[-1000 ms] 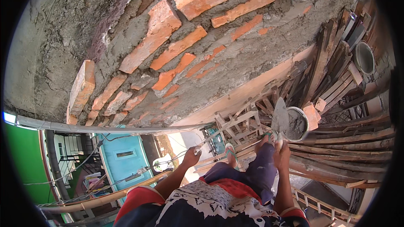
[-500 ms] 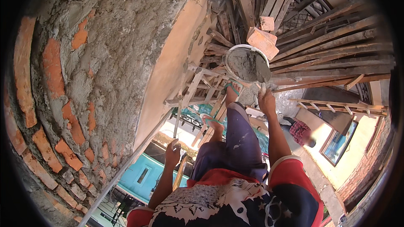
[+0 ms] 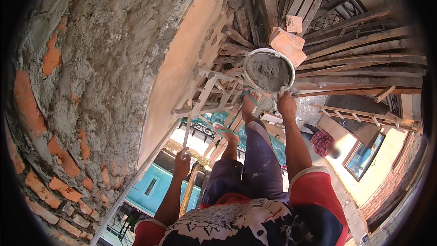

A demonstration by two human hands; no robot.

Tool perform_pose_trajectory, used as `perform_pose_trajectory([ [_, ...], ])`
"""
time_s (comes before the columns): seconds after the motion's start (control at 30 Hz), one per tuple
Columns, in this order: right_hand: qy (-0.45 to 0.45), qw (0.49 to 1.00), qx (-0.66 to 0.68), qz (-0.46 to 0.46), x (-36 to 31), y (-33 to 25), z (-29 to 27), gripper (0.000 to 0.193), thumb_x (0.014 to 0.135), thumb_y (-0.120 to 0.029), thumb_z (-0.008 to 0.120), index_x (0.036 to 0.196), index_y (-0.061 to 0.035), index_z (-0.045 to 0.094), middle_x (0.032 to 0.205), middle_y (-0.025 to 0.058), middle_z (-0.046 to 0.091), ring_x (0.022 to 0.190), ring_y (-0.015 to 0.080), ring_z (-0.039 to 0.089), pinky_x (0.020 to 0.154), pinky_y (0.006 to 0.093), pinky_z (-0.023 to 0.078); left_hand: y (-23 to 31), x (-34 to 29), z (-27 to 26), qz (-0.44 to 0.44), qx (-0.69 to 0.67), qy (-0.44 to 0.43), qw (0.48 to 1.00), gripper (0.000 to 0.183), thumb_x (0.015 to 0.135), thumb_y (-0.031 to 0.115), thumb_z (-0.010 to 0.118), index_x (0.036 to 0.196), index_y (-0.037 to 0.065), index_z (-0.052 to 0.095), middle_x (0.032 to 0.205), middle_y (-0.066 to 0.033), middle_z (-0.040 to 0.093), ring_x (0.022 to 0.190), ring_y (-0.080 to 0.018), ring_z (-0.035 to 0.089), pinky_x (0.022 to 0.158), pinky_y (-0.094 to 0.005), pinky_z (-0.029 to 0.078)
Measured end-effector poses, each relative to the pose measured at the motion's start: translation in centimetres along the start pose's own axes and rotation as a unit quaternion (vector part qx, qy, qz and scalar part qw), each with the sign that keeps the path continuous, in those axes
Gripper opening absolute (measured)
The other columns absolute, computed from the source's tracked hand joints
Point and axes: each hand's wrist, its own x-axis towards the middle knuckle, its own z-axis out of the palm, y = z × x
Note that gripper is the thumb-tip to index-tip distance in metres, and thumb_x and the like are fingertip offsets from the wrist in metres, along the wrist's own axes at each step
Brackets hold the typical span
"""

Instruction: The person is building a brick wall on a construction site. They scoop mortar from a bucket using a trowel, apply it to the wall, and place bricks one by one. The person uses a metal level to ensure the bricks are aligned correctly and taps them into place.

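My right hand point(image 3: 287, 105) is closed on the handle of a trowel point(image 3: 282, 90) at the near rim of a round bucket point(image 3: 246, 74). Grey wet mortar point(image 3: 269, 72) fills much of the bucket; the trowel's blade is hidden or blends into it. Lower on the left, my left hand point(image 3: 182, 163) is closed round the lower end of a thin, straight, pale grey bar point(image 3: 187, 130), which points upward. Whether this is a rod or a flat tool seen edge-on, I cannot make out.
A brick wall point(image 3: 118, 50), partly coated with rough mortar, rises at left. Bricks point(image 3: 287, 45) lie beyond the bucket, near many stacked timbers point(image 3: 359, 59). My sandalled feet point(image 3: 225, 131) stand high on wooden scaffolding point(image 3: 207, 93). Another person point(image 3: 322, 142) is below right.
The mortar-covered trowel blade, visible at the bucket's right side before, has gone down into the mortar. My left hand and its bar have shifted slightly left and down.
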Motion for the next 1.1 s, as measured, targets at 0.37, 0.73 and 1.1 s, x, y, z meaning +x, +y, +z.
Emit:
perform_pose_trajectory([
  [0.37, -0.195, 0.718, 0.648, 0.166, 0.3, -1.9, 3.7, 0.042, 0.105, -0.051, 0.056, 0.111, -0.0108, 0.066, 0.070, 0.0009, 0.055, 0.051, 0.0117, 0.050, 0.045, 0.0279, 0.043, -2.9, -4.7, 1.2, 0.051, 0.139, 0.029, 0.989, 0.036, 0.099, 0.017, 0.064, 0.133, 0.007, 0.064, 0.128, -0.0206, 0.067, 0.111, -0.0298, 0.070, 0.093, -0.0402, 0.055],
  [0.73, -0.211, 0.871, 0.443, -0.009, -7.5, 6.7, -5.6, 0.046, 0.105, -0.050, 0.053, 0.108, -0.0051, 0.064, 0.065, 0.0026, 0.055, 0.051, 0.0146, 0.053, 0.048, 0.0314, 0.044, -3.0, -7.5, -2.0, -0.001, 0.014, 0.104, 0.995, 0.038, 0.098, 0.031, 0.065, 0.131, 0.013, 0.067, 0.100, -0.0167, 0.074, 0.101, -0.0272, 0.073, 0.087, -0.0413, 0.056],
  [1.1, -0.345, 0.826, 0.241, -0.376, -24.1, -12.6, -44.7, 0.032, 0.105, -0.031, 0.062, 0.104, 0.0001, 0.065, 0.070, 0.0013, 0.059, 0.053, 0.0107, 0.054, 0.048, 0.0292, 0.045, -5.2, -8.3, -0.5, 0.039, -0.077, 0.195, 0.977, 0.041, 0.093, 0.033, 0.066, 0.126, 0.011, 0.069, 0.094, -0.0216, 0.074, 0.092, -0.0380, 0.073, 0.085, -0.0462, 0.056],
])
